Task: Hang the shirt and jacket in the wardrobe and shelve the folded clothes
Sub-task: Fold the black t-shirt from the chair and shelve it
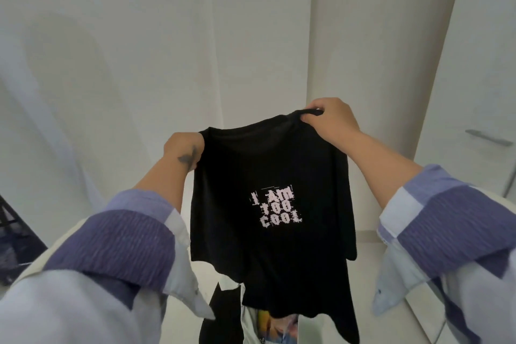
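At the far left edge a dark slatted rack [11, 234] shows behind the left sleeve [111, 254], which is striped in blue-violet with a pale rolled cuff. The left forearm carries a dark mark near the wrist. The left hand [184, 152] is raised in front of white doors [139, 50] and grips the left shoulder of a black shirt [268, 176], its fingers curled round the cloth and hidden behind it.

The shirt hangs in the air between the two hands, held up by its shoulders, touching no surface that can be seen. The neckline runs along the top edge between the hands. Pale printed lettering [275, 209] sits on the middle of the shirt and reads mirrored, in three short lines. The lower hem drapes down towards the bottom edge of the view, over a pale floor and part of another printed garment [276, 327] lying below; what that one is cannot be told.

The right hand [329, 120] is higher than the left and pinches the right shoulder seam, thumb underneath and fingers folded over the top. The hands are apart, each clamped on the shirt. The right sleeve [446, 220] matches the left. Further right, a grey handle [488, 137] sits on a white door.
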`<action>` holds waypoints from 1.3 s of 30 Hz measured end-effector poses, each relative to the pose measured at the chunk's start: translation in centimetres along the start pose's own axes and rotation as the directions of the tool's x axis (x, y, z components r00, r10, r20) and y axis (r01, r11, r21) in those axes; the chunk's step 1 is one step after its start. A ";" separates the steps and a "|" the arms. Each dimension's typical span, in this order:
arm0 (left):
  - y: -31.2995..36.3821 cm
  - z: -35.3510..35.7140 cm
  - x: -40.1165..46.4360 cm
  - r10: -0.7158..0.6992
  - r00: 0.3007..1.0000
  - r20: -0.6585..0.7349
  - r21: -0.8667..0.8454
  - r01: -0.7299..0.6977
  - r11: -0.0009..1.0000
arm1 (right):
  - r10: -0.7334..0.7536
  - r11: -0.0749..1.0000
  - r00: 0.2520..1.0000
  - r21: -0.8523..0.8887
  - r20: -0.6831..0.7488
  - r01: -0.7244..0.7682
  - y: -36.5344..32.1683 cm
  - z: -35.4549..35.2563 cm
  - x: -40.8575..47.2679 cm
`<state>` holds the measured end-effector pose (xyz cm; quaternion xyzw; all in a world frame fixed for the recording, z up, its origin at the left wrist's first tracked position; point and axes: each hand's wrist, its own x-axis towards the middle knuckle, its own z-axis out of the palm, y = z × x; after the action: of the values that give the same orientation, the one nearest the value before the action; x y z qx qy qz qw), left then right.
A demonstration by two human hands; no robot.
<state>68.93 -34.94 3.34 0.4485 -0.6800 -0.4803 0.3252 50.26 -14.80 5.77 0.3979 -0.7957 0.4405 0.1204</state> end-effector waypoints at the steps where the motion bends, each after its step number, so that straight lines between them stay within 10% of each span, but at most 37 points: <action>1: -0.2 0.2 0.1 -0.040 0.997 0.061 -0.139 0.048 0.989 | 0.007 1.000 1.000 -0.020 -0.008 -0.007 0.0 0.2 0.1; 10: -0.6 1.9 -1.1 0.361 0.933 -0.009 0.020 -0.360 0.933 | 0.151 0.976 0.974 -0.131 -0.168 -0.174 2.6 -0.1 -0.1; 19: 2.3 2.3 -1.1 0.329 0.919 0.219 -0.333 -0.246 0.910 | 0.300 0.863 0.936 -0.367 -0.183 -0.348 2.7 -0.1 0.2; 25: 3.0 2.5 -0.9 0.331 0.923 0.199 -0.255 -0.277 0.926 | 0.563 0.759 0.812 0.294 0.152 -0.581 1.0 0.5 0.1; 30: 2.6 1.4 0.3 0.303 0.932 0.198 -0.308 -0.234 0.922 | 0.281 0.466 0.848 0.709 0.449 -0.530 0.7 1.9 -0.7; 33: 1.8 0.9 0.8 0.265 0.936 0.234 -0.398 -0.156 0.904 | 0.170 0.341 0.843 0.772 0.511 -0.537 0.8 3.2 -0.2; 39: 0.1 0.6 2.8 0.150 0.915 0.373 -0.472 0.049 0.880 | 0.134 0.471 0.789 0.662 0.600 -0.583 1.4 4.6 2.7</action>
<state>67.30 -37.26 3.29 0.2299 -0.6059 -0.7035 0.2916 48.21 -19.51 3.72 0.3166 -0.5652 0.6635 -0.3743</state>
